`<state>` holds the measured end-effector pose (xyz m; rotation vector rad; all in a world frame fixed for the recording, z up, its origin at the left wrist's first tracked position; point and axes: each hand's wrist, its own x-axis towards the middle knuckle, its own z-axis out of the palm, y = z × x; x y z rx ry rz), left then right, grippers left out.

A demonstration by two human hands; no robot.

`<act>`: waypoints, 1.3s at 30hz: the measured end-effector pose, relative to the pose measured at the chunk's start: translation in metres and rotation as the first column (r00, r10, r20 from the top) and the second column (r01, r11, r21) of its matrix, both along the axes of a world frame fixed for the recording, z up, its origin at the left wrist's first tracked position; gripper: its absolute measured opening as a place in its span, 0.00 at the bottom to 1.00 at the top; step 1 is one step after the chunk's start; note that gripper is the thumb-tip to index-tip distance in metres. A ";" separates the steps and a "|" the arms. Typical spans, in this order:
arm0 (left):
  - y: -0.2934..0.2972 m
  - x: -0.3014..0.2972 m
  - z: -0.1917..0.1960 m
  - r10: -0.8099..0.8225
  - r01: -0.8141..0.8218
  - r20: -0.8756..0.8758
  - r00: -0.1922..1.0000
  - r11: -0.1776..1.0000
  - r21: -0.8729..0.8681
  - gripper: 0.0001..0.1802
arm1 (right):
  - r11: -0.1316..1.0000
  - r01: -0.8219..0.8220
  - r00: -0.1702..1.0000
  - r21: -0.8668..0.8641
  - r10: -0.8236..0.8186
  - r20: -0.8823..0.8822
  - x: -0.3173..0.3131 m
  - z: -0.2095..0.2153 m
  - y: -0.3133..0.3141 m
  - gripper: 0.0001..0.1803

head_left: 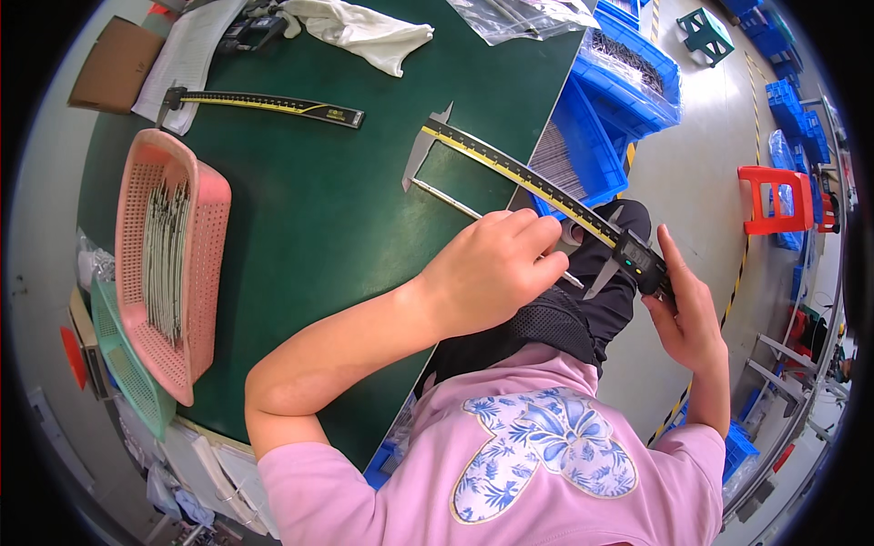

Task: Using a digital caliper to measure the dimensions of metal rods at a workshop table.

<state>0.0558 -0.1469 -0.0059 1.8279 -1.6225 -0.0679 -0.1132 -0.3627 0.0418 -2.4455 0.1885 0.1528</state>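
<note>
Plainly, the rod (446, 199) runs through the clasped left grip (505, 264), the right grip (692, 317) holding the caliper (528, 178).

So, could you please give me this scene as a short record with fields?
Left hand: left hand grips a slim silvery rod
Right hand: right hand holds a digital caliper at its display end
Rod position: one end at the fixed jaw, the other near the sliding jaw; contact there unclear
Table: green top
On table: second caliper, white cloth, pink basket of slim rods
Beyond table's right edge: blue bins, red stool
</note>
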 end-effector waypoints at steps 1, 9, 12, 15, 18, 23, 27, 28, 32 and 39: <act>0.000 0.000 0.000 -0.001 0.001 -0.001 1.000 1.000 0.000 0.08 | 1.000 -0.015 1.000 0.002 0.015 -0.013 0.000 0.000 0.000 0.42; -0.001 0.005 0.003 -0.006 0.006 -0.033 0.999 1.000 -0.001 0.09 | 0.999 0.040 0.999 -0.015 -0.040 0.003 -0.002 -0.005 -0.002 0.41; 0.000 0.006 0.006 -0.004 0.005 -0.041 0.999 1.000 0.025 0.11 | 0.996 0.067 0.996 -0.051 -0.064 0.062 -0.003 -0.014 -0.001 0.34; -0.001 0.006 0.006 -0.023 0.026 -0.050 0.998 0.998 0.058 0.10 | 0.994 0.031 0.995 -0.103 -0.021 0.102 -0.004 -0.018 -0.001 0.26; -0.001 0.007 0.005 -0.028 0.030 -0.032 0.999 0.998 0.062 0.08 | 0.985 0.062 0.989 -0.159 -0.039 0.145 -0.005 -0.020 0.002 0.20; 0.000 0.006 0.007 -0.005 0.006 -0.018 1.000 0.998 0.059 0.07 | 0.979 0.102 0.990 -0.174 -0.083 0.115 -0.002 -0.022 0.006 0.21; -0.003 0.007 0.006 -0.049 0.052 -0.072 0.996 0.998 0.038 0.14 | 0.979 0.076 0.988 -0.190 -0.048 0.147 -0.005 -0.026 0.005 0.21; -0.003 0.007 0.003 -0.047 0.049 -0.071 0.996 0.999 0.021 0.14 | 0.979 0.095 0.986 -0.183 -0.068 0.149 -0.005 -0.025 0.006 0.21; 0.000 0.004 0.001 -0.015 0.017 -0.059 0.998 1.000 0.022 0.12 | 0.981 0.098 0.990 -0.168 -0.079 0.114 -0.004 -0.021 0.006 0.20; -0.001 0.005 0.001 -0.031 0.031 -0.055 0.998 1.000 -0.001 0.10 | 0.982 0.066 0.989 -0.177 -0.042 0.139 -0.004 -0.023 0.006 0.21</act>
